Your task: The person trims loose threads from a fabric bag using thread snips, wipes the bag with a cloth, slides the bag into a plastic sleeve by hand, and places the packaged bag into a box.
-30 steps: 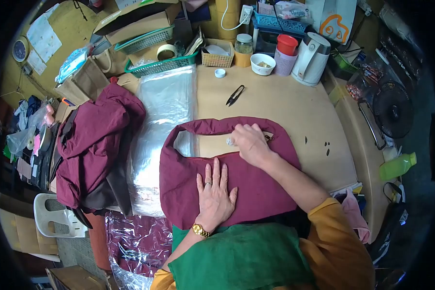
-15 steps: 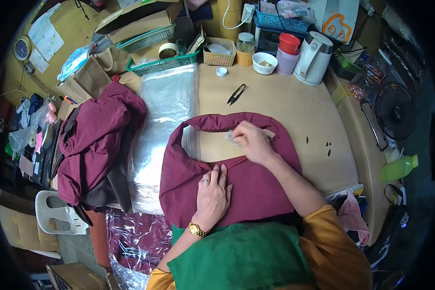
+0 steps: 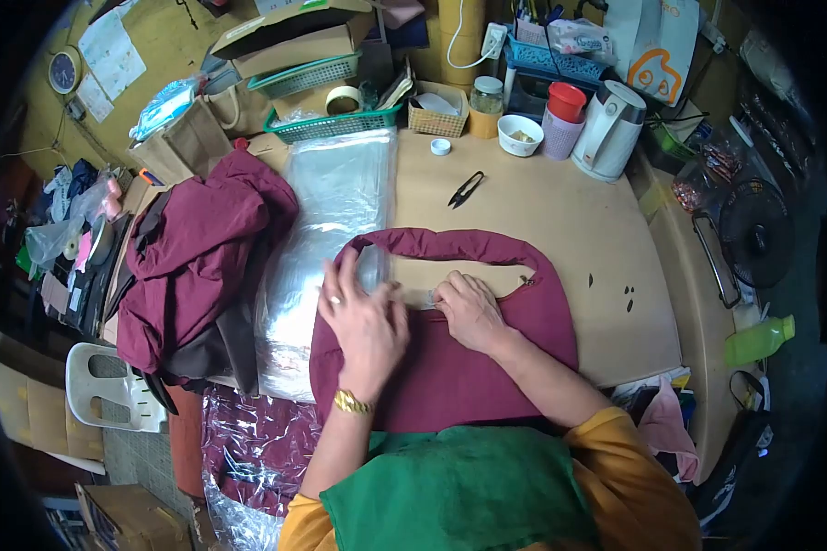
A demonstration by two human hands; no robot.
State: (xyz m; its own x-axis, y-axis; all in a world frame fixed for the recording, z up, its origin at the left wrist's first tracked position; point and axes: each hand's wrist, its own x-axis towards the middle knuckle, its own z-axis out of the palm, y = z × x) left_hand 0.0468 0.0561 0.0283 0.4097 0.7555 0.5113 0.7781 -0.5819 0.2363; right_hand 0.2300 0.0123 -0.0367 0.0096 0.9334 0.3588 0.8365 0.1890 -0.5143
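A maroon fabric bag (image 3: 459,376) lies flat in front of me, its curved strap (image 3: 459,243) looping away around an opening where the tabletop shows. My right hand (image 3: 469,310) presses down at the middle of the bag's upper edge, fingers closed on a small whitish piece (image 3: 429,298) too small to identify. Over the bag's left side, where strap and body meet, my left hand (image 3: 363,326) hovers with fingers spread and slightly blurred, holding nothing visible. A small metal fitting (image 3: 526,281) shows at the opening's right end.
Clear plastic bags (image 3: 340,202) are stacked left of the bag, beside a heap of maroon garments or bags (image 3: 202,248). Black thread snips (image 3: 466,189) lie beyond the strap. Along the back stand a green basket (image 3: 331,124), a white bowl (image 3: 521,136) and a kettle (image 3: 608,133).
My left hand has lifted off the bag and moved up and left, its fingers spreading. My right hand has come down from the opening onto the bag's upper edge with the whitish piece.
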